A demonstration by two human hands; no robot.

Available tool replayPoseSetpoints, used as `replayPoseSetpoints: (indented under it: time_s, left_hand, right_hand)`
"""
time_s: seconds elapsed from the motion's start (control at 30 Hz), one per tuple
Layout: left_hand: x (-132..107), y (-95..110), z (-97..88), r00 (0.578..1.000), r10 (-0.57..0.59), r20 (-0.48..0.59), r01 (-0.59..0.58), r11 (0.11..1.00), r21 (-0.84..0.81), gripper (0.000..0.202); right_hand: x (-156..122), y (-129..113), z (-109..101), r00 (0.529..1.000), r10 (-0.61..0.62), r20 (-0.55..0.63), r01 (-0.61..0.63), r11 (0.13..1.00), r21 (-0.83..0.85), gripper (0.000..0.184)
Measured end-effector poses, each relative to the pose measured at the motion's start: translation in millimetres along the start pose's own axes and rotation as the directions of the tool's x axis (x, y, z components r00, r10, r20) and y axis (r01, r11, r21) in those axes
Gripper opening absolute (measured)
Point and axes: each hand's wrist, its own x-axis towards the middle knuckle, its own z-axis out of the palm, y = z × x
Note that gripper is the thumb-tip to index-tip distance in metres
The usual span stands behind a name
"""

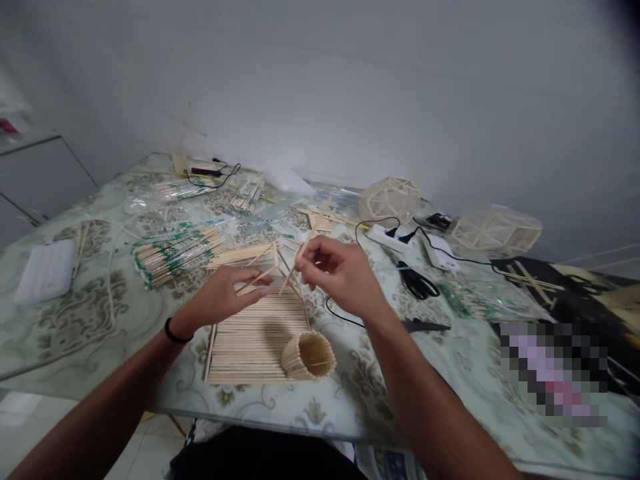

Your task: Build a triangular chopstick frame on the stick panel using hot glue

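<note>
A small frame of joined thin wooden sticks [275, 257] is pinched between the thumb and fingers of my left hand [233, 293]. My right hand [337, 270] is closed on a single wooden stick [289, 280], which slants down beside the frame. Whether the stick touches the frame I cannot tell. Beneath both hands lies a flat panel of sticks laid side by side [245, 340]. On its front right corner a round cup made of short sticks [309, 357] rests tilted, its opening facing me.
Bundles of wooden sticks in plastic [175, 253] lie behind on the left. At the right are black-handled scissors [417, 280], a white power strip [390, 237] with cords, and two stick lattice shapes, one faceted [390, 200], one longer [495, 230]. A white box-shaped device [47, 270] sits far left.
</note>
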Motion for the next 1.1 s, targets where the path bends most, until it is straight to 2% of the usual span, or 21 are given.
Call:
replayPoseSetpoints:
  time_s: [0.13, 0.37, 0.67, 0.87, 1.1]
  left_hand:
    - [1.6, -3.6, 3.4, 0.996, -0.035, 0.084, 0.043, 0.995, -0.089, 0.02]
    - [2.7, -7.8, 11.1, 0.988, -0.1, 0.115, 0.118, 0.98, -0.163, 0.021]
    - [5.8, -17.6, 13.9, 0.975, -0.093, 0.2, 0.121, 0.984, -0.13, 0.016]
    - [6.4, -22.9, 14.1, 0.96, -0.109, 0.257, 0.145, 0.981, -0.127, 0.02]
    - [6.0, -28.3, 17.2, 0.957, -0.125, 0.261, 0.163, 0.979, -0.127, 0.018]
  right_hand:
    - [-8.4, 10.4, 15.6, 0.996, -0.022, 0.091, 0.032, 0.994, -0.107, 0.008]
    - [-15.4, 11.4, 27.4, 0.985, -0.097, 0.143, 0.122, 0.976, -0.179, 0.007]
    - [-10.8, 11.7, 21.3, 0.98, -0.196, 0.018, 0.196, 0.957, -0.213, 0.012]
    - [2.9, 8.0, 16.9, 0.943, -0.309, 0.126, 0.332, 0.907, -0.26, 0.008]
    - [9.3, 7.2, 16.2, 0.933, -0.338, 0.121, 0.359, 0.884, -0.3, 0.01]
